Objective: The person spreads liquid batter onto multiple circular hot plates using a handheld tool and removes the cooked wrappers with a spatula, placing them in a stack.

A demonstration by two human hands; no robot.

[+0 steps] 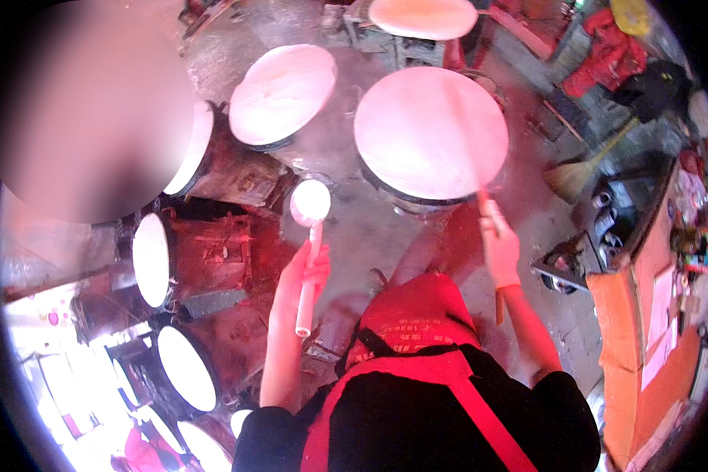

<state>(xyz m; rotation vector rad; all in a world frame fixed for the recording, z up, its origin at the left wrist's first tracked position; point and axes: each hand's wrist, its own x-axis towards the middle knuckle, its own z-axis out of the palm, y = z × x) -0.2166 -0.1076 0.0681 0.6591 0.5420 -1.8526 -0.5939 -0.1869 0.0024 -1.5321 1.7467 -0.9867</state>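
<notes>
My left hand (315, 266) is closed around the pale handle of a ladle (311, 201), whose bowl looks white and full. In my right hand (500, 250) is a long thin wooden stick (483, 203). Its far part reaches over a large round griddle (405, 198) and is smeared by motion. A pale, thin round sheet of batter (417, 130) covers the griddle's top. Whether the stick touches that sheet, I cannot tell. A red apron (421, 315) hangs from my front between my forearms.
More round griddles with pale tops stand around on the left, one (282, 98) near the big one, another (151, 259) farther left. A round orange-pink top (423, 17) is at the back. At right are a broom (578, 177) and an orange-covered table (617, 354). A large blur covers the upper left.
</notes>
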